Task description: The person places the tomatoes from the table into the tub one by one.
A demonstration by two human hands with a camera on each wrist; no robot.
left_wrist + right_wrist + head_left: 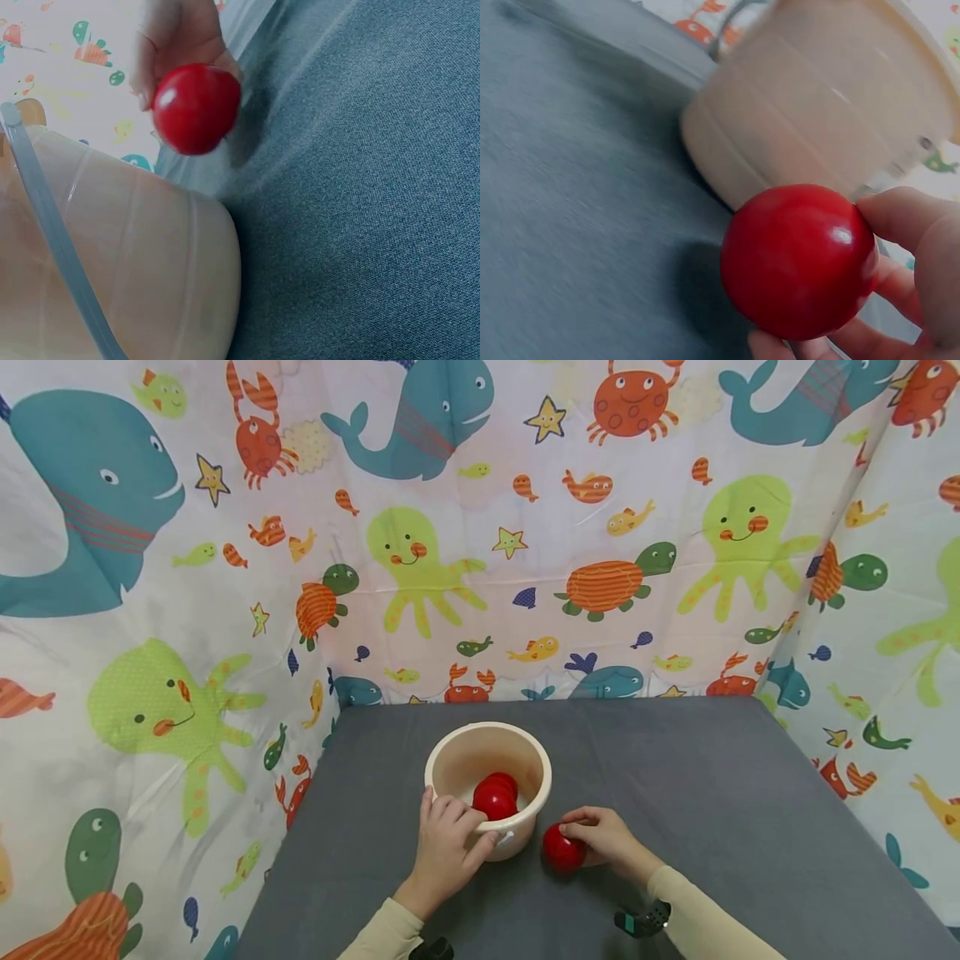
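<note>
A cream plastic bucket [438, 760] stands upright with red balls [495, 800] inside, one partly behind another. My left hand [447, 850] grips the bucket's near left rim, fingers over the edge and thumb along the outside wall. To the right of the bucket, my right hand [609, 839] holds another glossy red ball [562, 849] between thumb and fingers. A shadow beneath that ball [799, 262] shows in the right wrist view, where it appears just above the cloth. In the left wrist view the bucket wall [142, 247] and its grey handle [56, 217] are close by.
Dark grey cloth [675, 777] covers the table under the bucket. A curtain printed with sea animals [517, 610] hangs at the back and along both sides. A dark band [645, 920] is on the right wrist.
</note>
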